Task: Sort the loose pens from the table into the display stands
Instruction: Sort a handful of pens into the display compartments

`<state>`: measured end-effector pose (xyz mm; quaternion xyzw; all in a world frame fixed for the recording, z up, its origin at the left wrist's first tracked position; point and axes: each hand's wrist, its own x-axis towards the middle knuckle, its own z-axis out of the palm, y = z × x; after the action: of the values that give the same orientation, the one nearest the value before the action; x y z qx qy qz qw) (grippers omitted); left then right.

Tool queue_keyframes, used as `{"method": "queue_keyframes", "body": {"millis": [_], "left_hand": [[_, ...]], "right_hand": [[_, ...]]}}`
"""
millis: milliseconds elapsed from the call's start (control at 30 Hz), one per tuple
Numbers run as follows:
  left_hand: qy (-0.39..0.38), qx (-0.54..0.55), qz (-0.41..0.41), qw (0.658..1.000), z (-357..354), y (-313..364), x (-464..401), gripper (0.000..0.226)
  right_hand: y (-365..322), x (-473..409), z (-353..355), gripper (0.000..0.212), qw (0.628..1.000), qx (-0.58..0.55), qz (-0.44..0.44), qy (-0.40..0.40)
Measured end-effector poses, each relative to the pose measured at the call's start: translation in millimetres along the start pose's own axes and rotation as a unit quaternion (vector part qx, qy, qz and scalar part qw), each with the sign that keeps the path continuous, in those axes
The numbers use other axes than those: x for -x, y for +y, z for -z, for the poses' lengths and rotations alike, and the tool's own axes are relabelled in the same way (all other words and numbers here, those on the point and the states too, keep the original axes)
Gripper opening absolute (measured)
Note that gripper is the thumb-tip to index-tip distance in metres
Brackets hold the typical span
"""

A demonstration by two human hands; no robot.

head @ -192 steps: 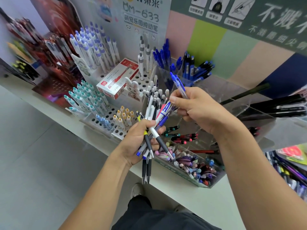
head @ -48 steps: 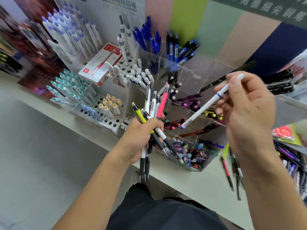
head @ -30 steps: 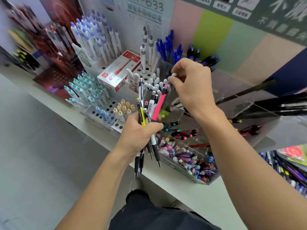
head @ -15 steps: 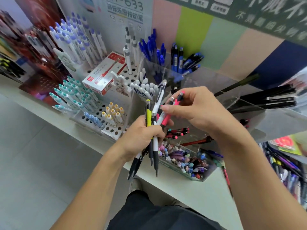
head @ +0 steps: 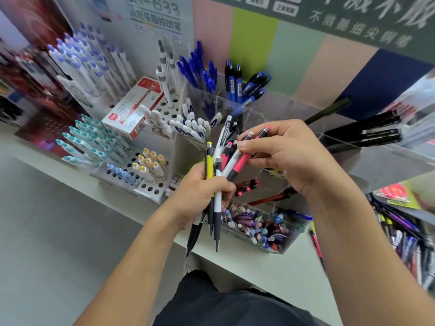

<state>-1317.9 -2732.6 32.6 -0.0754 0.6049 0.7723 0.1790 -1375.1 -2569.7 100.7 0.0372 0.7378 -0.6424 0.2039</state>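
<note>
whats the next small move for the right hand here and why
Probably draw the pink-and-black pen up out of the bundle of mixed pens. The right hand already pinches its upper end, while the left hand grips the bundle, so it seems the one singled out for a stand.

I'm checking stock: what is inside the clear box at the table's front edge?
The clear box holds a jumble of small pastel, purple and blue pieces; too blurred to identify. Its left end is hidden behind the pens in the left hand.
</note>
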Motion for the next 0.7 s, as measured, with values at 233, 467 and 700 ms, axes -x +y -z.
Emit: {"method": "queue_keyframes", "body": {"millis": [233, 467, 700], "left_hand": [[0.037, 0.044, -0.006, 0.998, 10.0, -7.7, -0.5, 0.018], [0.021, 0.112, -0.049, 0.992, 15.9, -12.8, -2.6, 0.032], [-0.008, 0.077, -0.065, 0.995, 26.8, -7.8, -4.3, 0.038]], "right_hand": [[1.8, -12.6, -20.7, 0.01, 0.998, 0.039, 0.031, 0.03], [6.1, -12.3, -27.3, 0.018, 0.998, -0.038, 0.048, 0.035], [5.7, -15.2, -24.8, 0.013, 0.994, -0.054, 0.06, 0.072]]}}
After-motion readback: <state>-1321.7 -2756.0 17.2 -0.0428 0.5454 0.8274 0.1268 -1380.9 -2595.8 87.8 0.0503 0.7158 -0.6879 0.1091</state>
